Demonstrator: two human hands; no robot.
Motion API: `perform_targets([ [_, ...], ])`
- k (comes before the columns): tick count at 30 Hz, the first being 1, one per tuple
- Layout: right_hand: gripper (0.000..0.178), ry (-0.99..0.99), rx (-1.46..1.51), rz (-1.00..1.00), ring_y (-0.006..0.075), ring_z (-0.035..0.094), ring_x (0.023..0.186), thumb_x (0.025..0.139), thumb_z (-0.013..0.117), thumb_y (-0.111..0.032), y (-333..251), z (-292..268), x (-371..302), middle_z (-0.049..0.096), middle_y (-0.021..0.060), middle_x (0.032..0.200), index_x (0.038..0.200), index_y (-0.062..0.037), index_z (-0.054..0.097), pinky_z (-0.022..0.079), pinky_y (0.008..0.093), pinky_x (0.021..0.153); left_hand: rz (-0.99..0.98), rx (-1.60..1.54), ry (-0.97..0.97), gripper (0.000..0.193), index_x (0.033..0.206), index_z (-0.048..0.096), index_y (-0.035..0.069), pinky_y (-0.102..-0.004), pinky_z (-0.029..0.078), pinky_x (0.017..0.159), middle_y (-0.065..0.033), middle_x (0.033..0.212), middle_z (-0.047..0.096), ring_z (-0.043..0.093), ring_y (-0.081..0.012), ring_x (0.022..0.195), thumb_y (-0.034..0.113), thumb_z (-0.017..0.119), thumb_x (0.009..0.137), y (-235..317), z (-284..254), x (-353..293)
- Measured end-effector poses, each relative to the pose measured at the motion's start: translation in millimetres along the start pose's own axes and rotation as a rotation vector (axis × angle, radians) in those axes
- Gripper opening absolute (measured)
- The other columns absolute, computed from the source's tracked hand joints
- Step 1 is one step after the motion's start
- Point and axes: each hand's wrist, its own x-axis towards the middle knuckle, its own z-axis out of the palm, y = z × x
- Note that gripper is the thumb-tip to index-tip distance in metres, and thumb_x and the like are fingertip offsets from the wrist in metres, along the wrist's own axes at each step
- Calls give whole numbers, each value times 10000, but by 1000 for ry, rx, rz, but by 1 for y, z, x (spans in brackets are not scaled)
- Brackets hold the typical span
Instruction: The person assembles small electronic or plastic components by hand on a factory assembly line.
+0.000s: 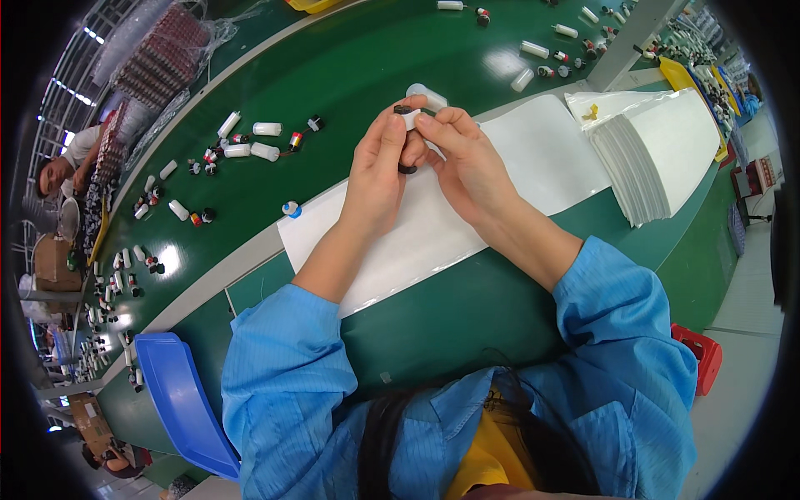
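Note:
My left hand (372, 175) and my right hand (471, 162) meet above a white sheet (392, 267) at the work surface's far side. Between them they grip a small part with black ends (406, 169). A little white piece (411, 121) sits at its upper end, pinched by both thumbs and forefingers. Fingers hide most of the part's middle, so its kind does not show. Just beyond my fingertips lies a white translucent cylinder (427, 96). A small blue and white piece (291, 209) stands left of the sheet, on the rail.
A green belt (358, 62) curves past, carrying several white cylinders (267, 129) and small black and red parts. To my right lies a stack of white sheets (629, 171). A blue tray (179, 400) is at lower left, a grey post (637, 42) at upper right. Another person (75, 158) is at far left.

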Motion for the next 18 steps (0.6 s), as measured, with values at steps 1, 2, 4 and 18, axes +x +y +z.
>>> perform_targets([
  [1,196,0,-1,0,124,548,681,798,617,-92,-3,2,-1,599,59,755,834,-71,426,407,245,642,0,-1,0,368,1143,442,18,-228,302,675,35,666,340,345,-98,678,318,337,957,1,-1,-1],
  [2,204,-39,-51,-14,128,558,708,794,622,-94,-11,10,-3,604,69,766,876,-53,440,413,250,679,-23,-63,-38,376,1121,466,13,-231,309,685,34,651,331,344,-100,674,321,324,959,5,-4,0],
  [4,224,-89,-101,-22,133,569,734,790,627,-95,-20,20,-1,609,80,777,917,-36,453,419,254,716,-39,-122,-67,388,1100,489,9,-233,316,694,32,636,321,343,-102,670,325,310,962,14,-14,3],
  [18,483,128,-1683,-510,186,606,715,685,709,-119,-95,-18,42,637,75,793,1106,-56,481,474,315,659,139,2092,269,205,913,661,61,-378,457,760,-144,905,593,562,-293,835,185,615,755,87,-106,8],
])
